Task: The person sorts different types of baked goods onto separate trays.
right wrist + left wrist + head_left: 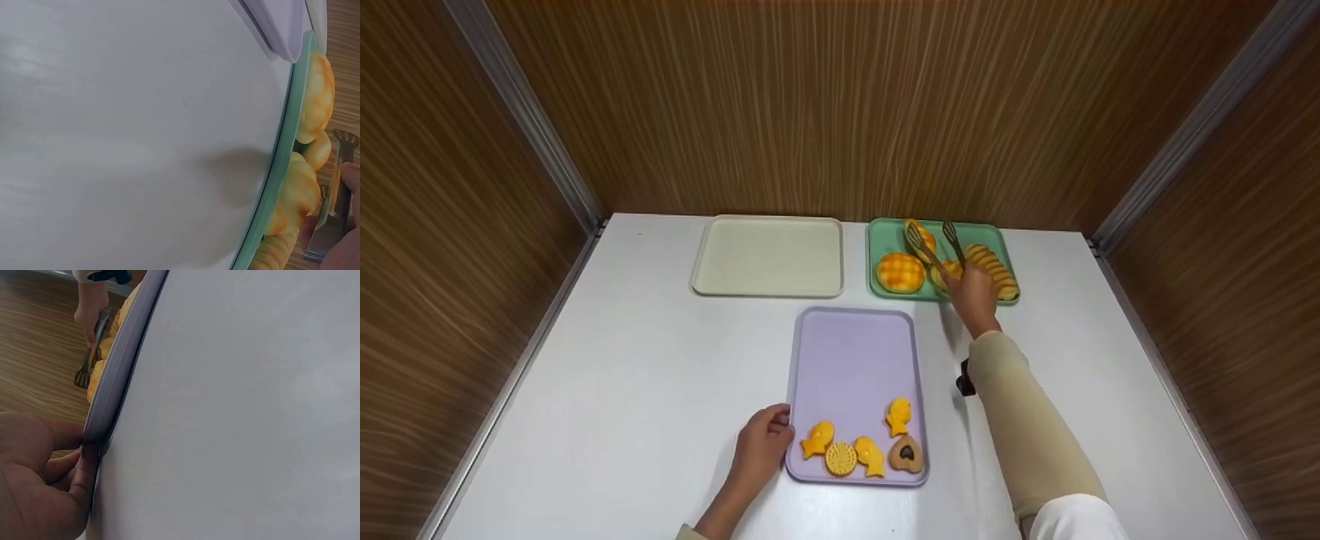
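My right hand (975, 296) grips metal tongs (936, 262), their slotted ends spread apart over the green tray (885, 226). Between the ends and around them lie a golden bun (926, 244) at the back, a checked round bun (900, 272), another bun partly hidden by the hand, and a long striped bread (994, 271). My left hand (761, 450) holds the left rim of the lilac tray (851, 360) near its front corner, thumb and finger at the edge in the left wrist view. The tongs (337, 208) stand close beside the buns in the right wrist view.
On the lilac tray's front part lie fish-shaped cookies (898, 416), a round biscuit (841, 458) and a heart-shaped cookie (906, 454) with a dark centre. A cream tray (769, 255) sits at the back left. Wood-grain panels (810, 112) wall in the white table (660, 352).
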`<state>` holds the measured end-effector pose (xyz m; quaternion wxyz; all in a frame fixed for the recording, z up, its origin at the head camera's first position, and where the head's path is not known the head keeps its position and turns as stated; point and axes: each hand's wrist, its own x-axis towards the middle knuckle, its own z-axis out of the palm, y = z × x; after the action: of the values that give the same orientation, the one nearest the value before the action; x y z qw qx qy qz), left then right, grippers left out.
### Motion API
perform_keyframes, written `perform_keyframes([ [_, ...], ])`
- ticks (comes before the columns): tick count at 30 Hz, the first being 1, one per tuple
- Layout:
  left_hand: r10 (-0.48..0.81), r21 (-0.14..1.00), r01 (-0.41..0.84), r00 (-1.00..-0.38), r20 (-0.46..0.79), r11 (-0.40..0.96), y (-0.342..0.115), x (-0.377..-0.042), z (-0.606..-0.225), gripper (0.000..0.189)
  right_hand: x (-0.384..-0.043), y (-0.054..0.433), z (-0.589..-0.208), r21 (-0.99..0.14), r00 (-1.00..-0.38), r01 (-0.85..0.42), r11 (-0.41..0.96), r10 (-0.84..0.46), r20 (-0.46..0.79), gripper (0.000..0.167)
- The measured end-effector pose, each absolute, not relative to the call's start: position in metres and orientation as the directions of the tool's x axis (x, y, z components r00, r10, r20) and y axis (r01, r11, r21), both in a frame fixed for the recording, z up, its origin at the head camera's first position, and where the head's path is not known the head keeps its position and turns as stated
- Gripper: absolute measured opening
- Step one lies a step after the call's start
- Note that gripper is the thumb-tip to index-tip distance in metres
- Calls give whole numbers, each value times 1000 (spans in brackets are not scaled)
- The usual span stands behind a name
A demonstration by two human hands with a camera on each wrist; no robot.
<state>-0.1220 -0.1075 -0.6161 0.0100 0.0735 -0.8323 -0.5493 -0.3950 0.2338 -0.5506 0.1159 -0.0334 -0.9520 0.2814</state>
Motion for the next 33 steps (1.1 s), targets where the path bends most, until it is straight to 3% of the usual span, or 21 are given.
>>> perform_keyframes([
  [6,-145,915,-125,-987,-74,383,-107,-122,-618,32,-395,235,-553,-607,-967,-28,794,131,216,44],
  [13,-149,917,-127,-986,-75,377,-106,-122,-617,32,-388,236,-547,-690,-982,-26,723,112,154,64],
  [19,-141,915,-120,-987,-71,384,-108,-121,-617,32,-372,238,-542,-735,-986,-59,675,75,149,69],
  [27,-145,913,-149,-984,-100,380,-107,-121,-615,33,-338,243,-539,-680,-971,-181,710,-19,239,49],
  [33,-135,912,-135,-987,-89,387,-107,-121,-614,34,-311,246,-538,-601,-940,-291,744,-107,323,51],
])
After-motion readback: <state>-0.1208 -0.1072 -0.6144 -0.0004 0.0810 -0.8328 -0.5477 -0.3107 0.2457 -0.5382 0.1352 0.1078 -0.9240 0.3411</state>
